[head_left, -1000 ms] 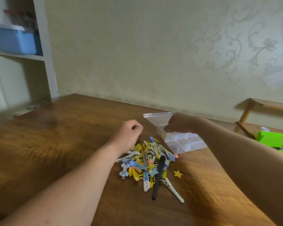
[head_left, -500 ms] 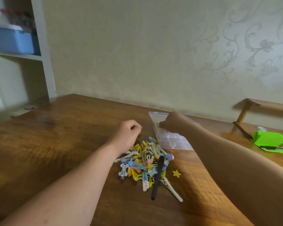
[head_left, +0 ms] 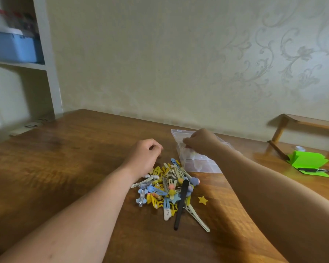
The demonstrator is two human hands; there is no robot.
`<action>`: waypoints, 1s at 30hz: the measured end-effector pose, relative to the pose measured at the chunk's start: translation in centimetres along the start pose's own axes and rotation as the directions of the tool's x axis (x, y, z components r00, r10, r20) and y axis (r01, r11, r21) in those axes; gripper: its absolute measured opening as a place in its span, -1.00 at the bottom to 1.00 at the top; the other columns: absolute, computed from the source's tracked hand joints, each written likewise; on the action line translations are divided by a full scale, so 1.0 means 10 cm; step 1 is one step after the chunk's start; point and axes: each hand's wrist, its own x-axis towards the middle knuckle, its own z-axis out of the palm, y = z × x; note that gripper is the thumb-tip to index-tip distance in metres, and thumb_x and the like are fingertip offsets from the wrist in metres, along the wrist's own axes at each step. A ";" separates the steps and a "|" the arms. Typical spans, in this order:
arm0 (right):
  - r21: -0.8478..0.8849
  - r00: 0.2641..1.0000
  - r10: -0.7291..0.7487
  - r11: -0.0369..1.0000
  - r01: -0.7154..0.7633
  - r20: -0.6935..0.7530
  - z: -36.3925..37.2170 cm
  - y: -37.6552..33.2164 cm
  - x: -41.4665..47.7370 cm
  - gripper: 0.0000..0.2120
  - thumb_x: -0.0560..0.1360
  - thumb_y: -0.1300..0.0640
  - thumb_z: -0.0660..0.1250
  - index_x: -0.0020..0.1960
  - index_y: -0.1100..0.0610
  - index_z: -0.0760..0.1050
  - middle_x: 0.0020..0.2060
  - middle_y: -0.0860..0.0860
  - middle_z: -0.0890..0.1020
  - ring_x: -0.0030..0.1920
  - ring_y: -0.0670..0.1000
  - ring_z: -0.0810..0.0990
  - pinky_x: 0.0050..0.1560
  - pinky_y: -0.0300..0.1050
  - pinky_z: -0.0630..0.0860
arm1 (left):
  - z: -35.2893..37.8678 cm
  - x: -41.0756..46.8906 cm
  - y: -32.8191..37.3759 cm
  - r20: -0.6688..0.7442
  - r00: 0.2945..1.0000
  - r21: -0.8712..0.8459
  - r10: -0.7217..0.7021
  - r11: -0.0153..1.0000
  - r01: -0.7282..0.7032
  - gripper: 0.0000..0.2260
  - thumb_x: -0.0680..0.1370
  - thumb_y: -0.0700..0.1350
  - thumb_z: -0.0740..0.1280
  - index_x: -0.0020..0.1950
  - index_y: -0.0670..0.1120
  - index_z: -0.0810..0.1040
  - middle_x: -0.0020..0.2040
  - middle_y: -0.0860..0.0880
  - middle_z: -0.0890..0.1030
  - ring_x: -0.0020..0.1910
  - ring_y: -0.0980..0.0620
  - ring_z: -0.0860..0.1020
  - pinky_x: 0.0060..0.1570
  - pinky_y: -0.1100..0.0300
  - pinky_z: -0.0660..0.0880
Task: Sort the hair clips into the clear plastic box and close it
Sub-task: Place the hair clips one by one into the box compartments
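Sorting, early stage. The clear plastic box (head_left: 201, 165) lies flat on the counter (head_left: 74, 158), just beyond the pile of hair clips (head_left: 169, 186). A second ago its lid stood raised; now it sits level. The fingers of your right hand (head_left: 199, 142) curl on the box's top edge, gripping it. Your left hand (head_left: 143, 156) rests at the pile's far side with fingers curled under; whether they hold a clip cannot be told. The lid probably needs reopening before any clips go in.

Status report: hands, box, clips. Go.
Left hand curled beside the hair clips, nothing seen in it. Right hand pinching at the clear plastic box top edge. Clips heaped unsorted on the table. Nothing between heap and box.
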 end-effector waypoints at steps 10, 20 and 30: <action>-0.142 0.988 -0.099 0.987 0.082 -0.122 -0.04 0.32 -0.16 -0.60 0.65 -0.15 0.24 -0.05 0.14 0.66 -0.24 0.01 0.65 -0.22 0.06 0.58 -0.20 -0.08 0.47 | 0.01 0.00 0.00 -0.002 1.000 0.014 0.000 1.000 0.000 -0.78 0.72 -0.06 0.25 0.06 0.05 0.70 -0.04 0.07 0.73 0.02 0.03 0.67 0.14 -0.06 0.64; -0.075 0.982 -0.170 0.984 0.164 -0.087 -0.05 0.20 -0.12 -0.59 0.69 -0.10 0.17 -0.04 0.16 0.65 -0.16 0.08 0.70 -0.11 0.17 0.66 -0.11 0.03 0.58 | 0.00 0.00 -0.01 -0.004 1.000 0.037 -0.006 0.999 0.006 -0.79 0.72 -0.02 0.25 0.07 0.10 0.69 -0.03 0.11 0.73 0.04 0.06 0.66 0.16 -0.07 0.63; 0.001 0.993 -0.113 0.994 0.113 0.020 -0.03 0.26 -0.19 -0.58 0.70 -0.16 0.20 0.05 0.09 0.71 -0.09 0.05 0.72 -0.22 0.01 0.58 -0.16 -0.11 0.47 | 0.01 0.01 -0.01 -0.006 1.000 0.042 0.002 0.999 -0.002 -0.79 0.72 -0.03 0.25 0.08 0.06 0.70 -0.04 0.10 0.73 0.02 0.05 0.66 0.13 -0.03 0.63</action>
